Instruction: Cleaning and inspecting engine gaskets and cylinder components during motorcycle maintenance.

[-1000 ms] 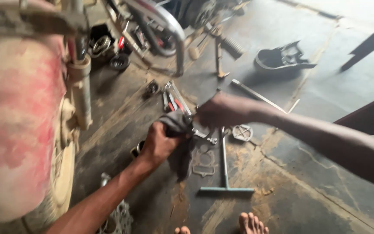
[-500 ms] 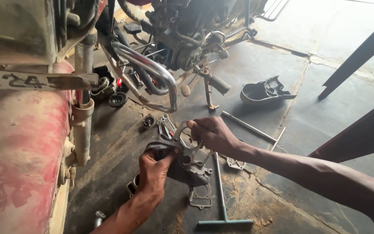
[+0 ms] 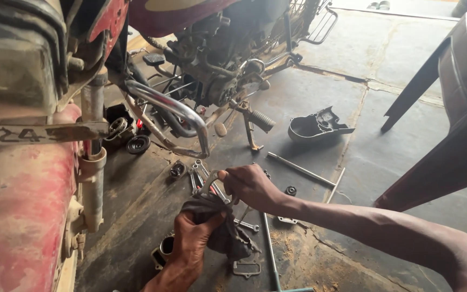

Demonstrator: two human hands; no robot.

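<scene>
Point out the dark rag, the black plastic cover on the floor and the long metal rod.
dark rag (image 3: 220, 230), head view, bunched middle.
black plastic cover (image 3: 312, 127), head view, its hollow inside.
long metal rod (image 3: 298, 168), head view, mid-shaft.

A dark, matt, crumpled cloth rag (image 3: 220, 227) and a dull grey metal bracket (image 3: 210, 185) are seen. Glossy chrome is shown by the bent steel crash bar (image 3: 177, 111). The concrete floor (image 3: 320, 92) is rough, stained and dusty.

Soft daylight from upper right; dim under motorcycle (image 3: 217, 59); sharp focus.
</scene>
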